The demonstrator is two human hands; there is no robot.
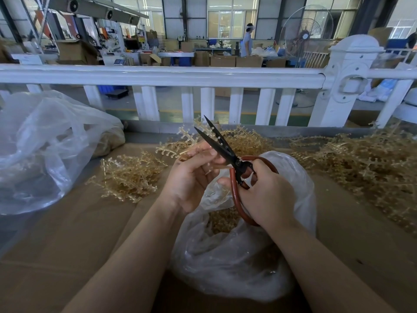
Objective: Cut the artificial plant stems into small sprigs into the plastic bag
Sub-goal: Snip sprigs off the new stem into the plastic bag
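Scissors w/ black blades and red-brown loop handles [228,154]. Pale tan translucent plastic plant stems [361,159], knobby branching pattern, same shade in the heaps. Clear, milky-white plastic bag [237,256] w/ tan sprigs inside. Plain brown cardboard surface [67,245]. Glossy white railing [158,74]. 2nd clear cloudy bag [45,143], greyish folds.

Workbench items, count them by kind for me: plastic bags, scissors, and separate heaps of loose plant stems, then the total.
Plastic bags: 2, the near bag under the hands and the big bag at left.
Scissors: 1, held in the right hand.
Stem heaps: 3, left, middle, right.
Total: 6.
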